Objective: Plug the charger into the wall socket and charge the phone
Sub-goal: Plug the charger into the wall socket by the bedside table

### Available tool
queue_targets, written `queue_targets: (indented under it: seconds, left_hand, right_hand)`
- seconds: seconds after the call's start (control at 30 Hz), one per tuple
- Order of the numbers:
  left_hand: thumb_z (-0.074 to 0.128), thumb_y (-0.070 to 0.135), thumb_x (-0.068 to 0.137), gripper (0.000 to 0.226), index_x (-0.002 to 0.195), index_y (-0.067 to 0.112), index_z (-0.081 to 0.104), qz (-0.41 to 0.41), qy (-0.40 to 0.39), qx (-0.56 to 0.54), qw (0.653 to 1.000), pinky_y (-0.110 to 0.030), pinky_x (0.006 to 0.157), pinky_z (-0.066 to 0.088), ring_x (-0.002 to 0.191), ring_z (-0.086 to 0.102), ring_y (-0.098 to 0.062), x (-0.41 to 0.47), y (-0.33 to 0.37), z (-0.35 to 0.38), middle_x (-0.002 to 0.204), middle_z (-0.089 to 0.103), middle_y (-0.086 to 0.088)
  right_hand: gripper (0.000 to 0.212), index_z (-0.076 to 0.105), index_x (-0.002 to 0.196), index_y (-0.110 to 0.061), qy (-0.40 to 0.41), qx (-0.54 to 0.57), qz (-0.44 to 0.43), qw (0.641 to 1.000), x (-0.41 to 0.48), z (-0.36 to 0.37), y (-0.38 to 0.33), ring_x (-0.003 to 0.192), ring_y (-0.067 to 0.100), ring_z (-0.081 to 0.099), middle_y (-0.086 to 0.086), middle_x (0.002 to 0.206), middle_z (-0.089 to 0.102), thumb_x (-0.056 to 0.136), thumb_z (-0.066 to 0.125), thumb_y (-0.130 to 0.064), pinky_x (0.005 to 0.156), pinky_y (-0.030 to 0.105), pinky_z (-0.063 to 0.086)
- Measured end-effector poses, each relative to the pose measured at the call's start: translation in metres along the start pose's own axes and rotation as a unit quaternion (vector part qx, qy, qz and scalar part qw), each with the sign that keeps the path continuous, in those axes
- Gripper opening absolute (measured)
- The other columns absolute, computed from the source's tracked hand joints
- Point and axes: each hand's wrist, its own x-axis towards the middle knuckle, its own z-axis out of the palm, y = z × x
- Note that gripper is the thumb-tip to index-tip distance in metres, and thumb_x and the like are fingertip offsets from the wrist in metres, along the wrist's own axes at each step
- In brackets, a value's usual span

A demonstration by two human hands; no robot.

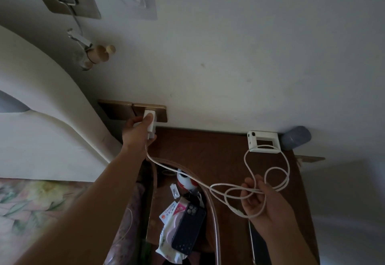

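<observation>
My left hand [136, 130] grips the white charger block [150, 124] and holds it against the brass wall socket plate [160, 111] just above the wooden bedside table [218, 152]. A white cable [181, 171] runs from the block across the table in loose loops. My right hand [264, 200] holds those loops, with the cable's free plug [239, 212] hanging by my palm. A phone in a dark case [187, 230] lies face down on the table's near left. Another phone [258, 246] lies partly under my right wrist.
A white camera-like device [263, 141] and a grey-blue cylinder [295, 137] stand at the table's back right. Packets, cards [168, 223] and a red-white ball [186, 182] clutter the left. A padded headboard [41, 118] and floral bedding [31, 202] lie to the left.
</observation>
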Motion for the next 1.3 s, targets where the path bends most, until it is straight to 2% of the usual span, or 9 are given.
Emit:
queue_targets:
  seconds: [0.33, 0.43, 0.53, 0.77, 0.83, 0.97, 1.03, 1.17, 1.3]
  left_hand:
    - [0.064, 0.039, 0.088, 0.045, 0.127, 0.021, 0.053, 0.019, 0.002, 0.067, 0.998, -0.037, 0.077, 0.054, 0.11, 0.055, -0.028, -0.005, 0.0, 0.0, 0.121, 0.053, -0.007]
    - [0.064, 0.04, 0.088, 0.051, 0.133, 0.019, 0.051, 0.02, 0.0, 0.079, 0.997, -0.038, 0.078, 0.054, 0.107, 0.057, -0.028, -0.007, 0.0, -0.003, 0.122, 0.054, -0.008]
    - [0.062, 0.037, 0.09, 0.051, 0.134, 0.017, 0.049, 0.019, -0.005, 0.079, 0.997, -0.042, 0.086, 0.054, 0.1, 0.059, -0.028, -0.011, -0.001, -0.005, 0.127, 0.055, -0.012]
    - [0.059, 0.036, 0.092, 0.052, 0.137, 0.014, 0.046, 0.013, -0.013, 0.104, 0.994, -0.044, 0.092, 0.053, 0.103, 0.061, -0.028, -0.016, -0.002, -0.009, 0.12, 0.055, -0.012]
    - [0.058, 0.035, 0.093, 0.052, 0.138, 0.013, 0.045, 0.015, -0.014, 0.109, 0.994, -0.045, 0.094, 0.052, 0.103, 0.059, -0.027, -0.018, -0.002, -0.009, 0.12, 0.053, -0.012]
    - [0.056, 0.034, 0.095, 0.05, 0.139, 0.012, 0.044, 0.02, -0.015, 0.115, 0.993, -0.046, 0.097, 0.051, 0.1, 0.059, -0.026, -0.022, -0.003, -0.008, 0.122, 0.051, -0.011]
    - [0.055, 0.033, 0.095, 0.05, 0.139, 0.012, 0.043, 0.022, -0.014, 0.115, 0.993, -0.046, 0.097, 0.051, 0.091, 0.059, -0.022, -0.023, -0.002, -0.007, 0.121, 0.05, -0.011]
    - [0.054, 0.032, 0.096, 0.049, 0.14, 0.012, 0.043, 0.027, -0.018, 0.122, 0.992, -0.046, 0.098, 0.051, 0.082, 0.058, -0.019, -0.024, -0.003, -0.007, 0.119, 0.05, -0.011]
    - [0.054, 0.033, 0.096, 0.049, 0.139, 0.012, 0.043, 0.029, -0.012, 0.126, 0.992, -0.045, 0.097, 0.051, 0.082, 0.058, -0.019, -0.024, -0.003, -0.007, 0.119, 0.05, -0.012]
  right_hand:
    - [0.017, 0.06, 0.11, -0.005, 0.0, -0.035, 0.022, 0.999, -0.017, -0.026, -0.022, 0.098, 0.033, 0.064, 0.021, 0.104, 0.065, 0.096, 0.052, -0.009, 0.07, 0.043, 0.057]
    - [0.014, 0.06, 0.105, -0.001, 0.012, -0.098, 0.024, 0.995, -0.014, -0.034, -0.025, 0.089, 0.033, 0.069, 0.021, 0.096, 0.069, 0.096, 0.053, -0.009, 0.052, 0.032, 0.06]
    - [0.013, 0.059, 0.103, 0.0, 0.028, -0.16, 0.004, 0.987, -0.006, -0.044, -0.026, 0.078, 0.029, 0.069, 0.017, 0.087, 0.067, 0.097, 0.05, -0.008, 0.036, 0.018, 0.045]
    - [0.015, 0.058, 0.074, 0.003, 0.097, -0.224, -0.083, 0.966, 0.017, -0.069, -0.02, 0.041, 0.013, 0.054, 0.013, 0.056, 0.059, 0.089, 0.059, 0.001, 0.03, 0.016, 0.029]
    - [0.006, 0.06, 0.087, 0.005, 0.14, -0.233, -0.122, 0.955, 0.023, -0.075, -0.015, 0.036, 0.012, 0.052, 0.018, 0.063, 0.059, 0.086, 0.063, 0.001, 0.031, 0.018, 0.032]
    - [0.061, 0.036, 0.135, -0.015, 0.213, -0.274, -0.207, 0.915, 0.032, -0.087, -0.003, 0.068, 0.026, 0.066, 0.022, 0.105, 0.063, 0.084, 0.069, -0.01, 0.06, 0.038, 0.055]
    - [0.046, 0.047, 0.127, -0.015, 0.212, -0.357, -0.244, 0.877, 0.033, -0.091, -0.001, 0.092, 0.029, 0.064, 0.019, 0.12, 0.062, 0.087, 0.067, -0.022, 0.078, 0.044, 0.054]
    - [0.036, 0.064, 0.106, -0.017, 0.157, -0.458, -0.252, 0.838, 0.037, -0.097, -0.002, 0.079, 0.012, 0.056, 0.016, 0.118, 0.061, 0.083, 0.067, -0.044, 0.062, 0.026, 0.044]
    - [0.048, 0.059, 0.123, -0.019, 0.188, -0.621, -0.232, 0.724, 0.044, -0.103, -0.003, 0.108, 0.035, 0.056, 0.022, 0.125, 0.055, 0.085, 0.062, -0.048, 0.09, 0.045, 0.05]
